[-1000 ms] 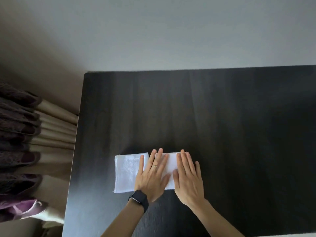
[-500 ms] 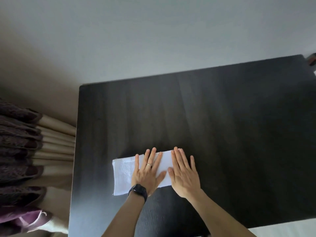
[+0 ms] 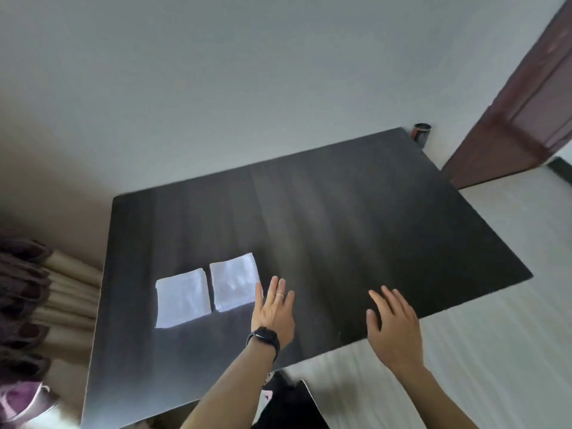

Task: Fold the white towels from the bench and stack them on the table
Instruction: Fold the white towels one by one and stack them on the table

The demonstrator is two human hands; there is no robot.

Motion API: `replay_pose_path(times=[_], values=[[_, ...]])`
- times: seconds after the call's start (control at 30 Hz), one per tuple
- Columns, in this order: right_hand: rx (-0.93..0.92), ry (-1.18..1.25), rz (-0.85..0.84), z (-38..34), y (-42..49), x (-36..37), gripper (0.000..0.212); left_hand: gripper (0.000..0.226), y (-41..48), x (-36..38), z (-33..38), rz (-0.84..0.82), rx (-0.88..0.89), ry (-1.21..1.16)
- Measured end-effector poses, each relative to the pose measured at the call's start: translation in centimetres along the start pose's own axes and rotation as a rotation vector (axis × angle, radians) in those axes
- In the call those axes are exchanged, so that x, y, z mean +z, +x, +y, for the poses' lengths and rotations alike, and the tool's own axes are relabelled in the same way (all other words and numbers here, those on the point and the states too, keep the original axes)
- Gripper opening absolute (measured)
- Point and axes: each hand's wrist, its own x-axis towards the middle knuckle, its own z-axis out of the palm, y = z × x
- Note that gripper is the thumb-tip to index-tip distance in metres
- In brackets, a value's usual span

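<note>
While towels (image 3: 182, 297) lie on table (image 3: 340, 227), left hand (image 3: 272, 314), right hand (image 3: 394, 329): fingers (image 3: 274, 287) straight, empty.

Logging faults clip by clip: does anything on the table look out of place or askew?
Only this: the left towel and the right towel lie folded side by side on the table, a narrow gap between them, not stacked as the task wants. Nothing looks spilled or damaged.
</note>
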Motion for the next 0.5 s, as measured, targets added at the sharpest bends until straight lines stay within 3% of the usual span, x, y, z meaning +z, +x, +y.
replay_pose_path(times=[0.1,0.3,0.5], values=[[0.085,-0.016,0.112,7.7,-4.8,-4.5,0.048,0.063,-1.7,-1.7,8.9,0.032,0.106,-0.056],[0.375,-0.011,0.351,22.7,-16.4,-15.2,0.056,0.06,-6.0,-7.4,31.5,0.126,0.435,-0.391],[0.587,-0.071,0.626,34.4,-25.6,-25.2,0.048,0.058,-10.0,-13.2,51.1,0.239,0.852,-0.317]])
